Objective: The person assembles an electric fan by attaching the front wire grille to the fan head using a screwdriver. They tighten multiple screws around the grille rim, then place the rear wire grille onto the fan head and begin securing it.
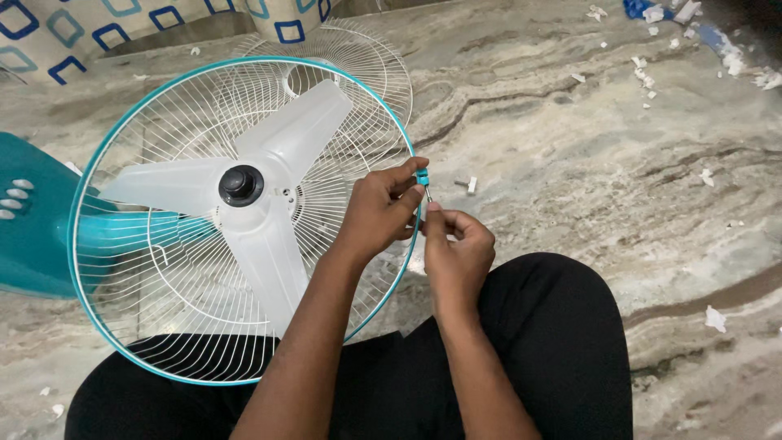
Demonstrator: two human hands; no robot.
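Blades (273,175) and front grill (163,269) are on, teal rim ring (106,151) seated. Your left hand (376,213) pinches the rim clip (422,177) at the fan's right edge; right hand (456,253) pinches a small screw (428,194) below it. Clip looks not yet fastened.

We count one fan (244,212), three blades (269,187), two wire grilles (358,57), two hands (383,213), one teal clip (422,177)
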